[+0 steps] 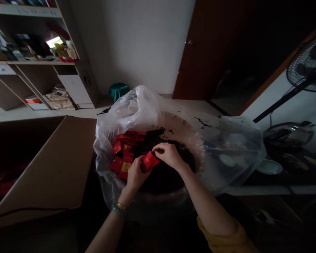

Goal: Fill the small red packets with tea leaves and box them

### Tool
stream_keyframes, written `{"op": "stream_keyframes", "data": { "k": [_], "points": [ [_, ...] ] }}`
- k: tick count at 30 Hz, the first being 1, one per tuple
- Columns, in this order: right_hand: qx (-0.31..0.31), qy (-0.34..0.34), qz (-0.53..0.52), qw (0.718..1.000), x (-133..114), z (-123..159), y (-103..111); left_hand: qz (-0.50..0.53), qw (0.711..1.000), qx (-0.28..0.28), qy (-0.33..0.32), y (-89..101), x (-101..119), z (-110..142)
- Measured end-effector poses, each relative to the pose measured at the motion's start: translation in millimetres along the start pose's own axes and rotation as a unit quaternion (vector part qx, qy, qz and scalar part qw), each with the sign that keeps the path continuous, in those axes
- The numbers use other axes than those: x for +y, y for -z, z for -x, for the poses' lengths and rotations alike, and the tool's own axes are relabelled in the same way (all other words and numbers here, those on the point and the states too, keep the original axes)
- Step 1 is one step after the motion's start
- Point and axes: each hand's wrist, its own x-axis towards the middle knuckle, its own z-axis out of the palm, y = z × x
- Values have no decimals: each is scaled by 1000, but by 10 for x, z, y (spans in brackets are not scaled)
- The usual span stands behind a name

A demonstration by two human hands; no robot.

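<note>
Left hand [137, 174] grips a small glossy red paper packet [149, 161] above the dark loose leaves [183, 153]; right hand [168, 154] pinches its far right edge. Likely light, thin-walled, creasable; best held by the sides, uncrushed.

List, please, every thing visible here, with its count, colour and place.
Held packet: one, red, in the hands
Loose packets: several, red, container's left
Dark loose material: one heap, blackish, in container
Round container: one, pale, centre
Plastic sheeting: translucent, around container
Cardboard box: one, brown, left
Shelving: pale, upper left, contents uncountable
Door: one, reddish-brown, behind
Fan: one, dark, right
Dish: one, pale, right
Bangles: two, green and gold, left wrist
Hands: two, left, right, at held packet
</note>
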Motion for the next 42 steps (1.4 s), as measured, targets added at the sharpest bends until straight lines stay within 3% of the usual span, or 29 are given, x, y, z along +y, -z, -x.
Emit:
{"op": "stream_keyframes", "data": {
  "k": [4, 6, 10, 13, 20, 25, 30, 36, 42],
  "points": [
    [49, -52, 14, 997, 84, 52, 137, -6, 998, 22, 58, 12, -35, -1],
    [46, -31, 45, 997, 57, 95, 161, -4, 997, 39, 63, -3, -36, 4],
    [16, 40, 92, 995, -75, 195, 9, 8, 997, 60, 40, -51, 26, 17],
    [-9, 14, 120, 993, -74, 232, -147, -1, 998, 61, 19, -65, 79, 25],
    [-32, -63, 17, 997, 96, 199, -112, -81, 997, 5, 10, -6, 41, 57],
    [-28, -51, 7, 998, 59, 203, -69, 66, 996, -57, 10, 71, 45, 18],
    [-71, -45, -59, 995, -33, 208, -14, 225, 957, -172, 63, 184, 112, -121],
    [-227, -175, -115, 951, -119, 179, 152, 271, 930, -231, 89, 240, 179, -155],
    [-262, -146, -128, 945, -215, 163, 194, 434, 818, -337, 171, 266, 221, -159]
  ]
}}
